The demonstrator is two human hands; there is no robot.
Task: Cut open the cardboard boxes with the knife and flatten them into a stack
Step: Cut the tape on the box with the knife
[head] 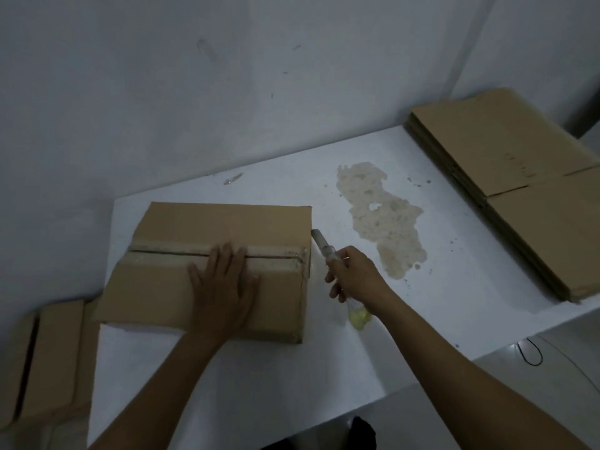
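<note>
A: Left hand [224, 287], nearest us: doing what?
B: Flat, fingers straight, pressing the box [181, 222] onto the table [259, 384]. Right hand [354, 274] is wrapped round the knife [321, 243], blade at the box's right end.
A: How will it handle?
B: Light, stiff, probably slides; pin it beside the taped seam

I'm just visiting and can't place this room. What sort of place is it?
Most likely a plain packing or storage back room. A white table stands against a scuffed white wall, a stack of flattened cardboard lies at its right end, and a knife has its tip at a taped box.
</note>
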